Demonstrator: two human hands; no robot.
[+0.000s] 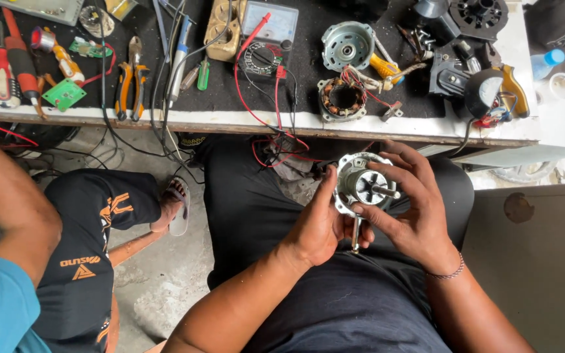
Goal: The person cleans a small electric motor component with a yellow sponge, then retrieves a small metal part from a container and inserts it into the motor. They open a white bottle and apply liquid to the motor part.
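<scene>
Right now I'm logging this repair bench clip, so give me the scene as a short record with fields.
left hand: left hand grips the rim of a small metal motor housing over the lap
right hand: right hand, fingers on the housing's far side
shaft: sticks out from the housing's middle
bench: black-topped bench holding a wound stator, analogue meter, orange-handled pliers
nearby: another person's arm at left

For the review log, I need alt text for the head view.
Both hands, left hand and right hand, hold a small motor rotor assembly over the lap. Beyond is a workbench with pliers and a multimeter.
</scene>
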